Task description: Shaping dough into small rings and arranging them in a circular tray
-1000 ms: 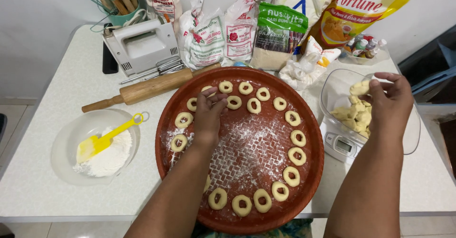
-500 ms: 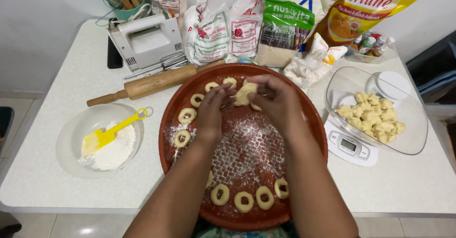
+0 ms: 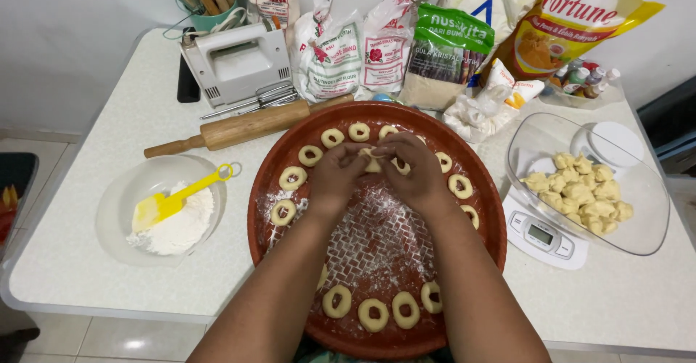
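Pale dough piece (image 3: 374,163) sits pinched between your left hand (image 3: 335,178) and right hand (image 3: 415,174) over the red tray (image 3: 290,261); you're shaping a ring, which next likely needs a free gap among the rings (image 3: 310,155).

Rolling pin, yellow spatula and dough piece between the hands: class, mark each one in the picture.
Rolling pin (image 3: 250,125): head view, middle of the wooden barrel.
Yellow spatula (image 3: 174,203): head view, on the blade end of the handle, in the flour bowl.
Dough piece (image 3: 373,164): head view, the bit showing between the fingertips.
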